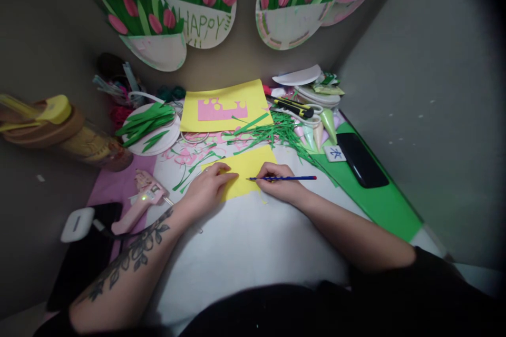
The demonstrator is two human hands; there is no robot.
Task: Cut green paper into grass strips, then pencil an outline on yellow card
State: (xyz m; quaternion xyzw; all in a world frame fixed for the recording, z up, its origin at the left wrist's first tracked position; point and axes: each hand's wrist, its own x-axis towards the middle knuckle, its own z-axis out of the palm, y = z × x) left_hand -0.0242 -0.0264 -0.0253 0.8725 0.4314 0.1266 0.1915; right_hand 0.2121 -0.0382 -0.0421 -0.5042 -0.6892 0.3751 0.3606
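Note:
A small piece of yellow paper (253, 159) lies on the white table covering in front of me. My left hand (209, 184) rests on its left part, fingers stretched out and partly bent, holding nothing. On the right, my right hand (279, 183) grips a blue pencil (302, 178) with a red end. The pencil's tip points left and is at the paper's surface. I cannot make out any line drawn there. Behind it lies a larger yellow sheet (229, 89) with a cut-out pink paper (221, 112) on top.
Green and pink paper scraps (276, 129) spread behind the paper. A pink glue gun (144, 197) and a tumbler (79, 137) stand left. A paper plate (156, 137) bears green strips. At right are a cutter (294, 107), scissors (314, 118) and a black phone (361, 160). Tulip crafts (292, 23) hang behind.

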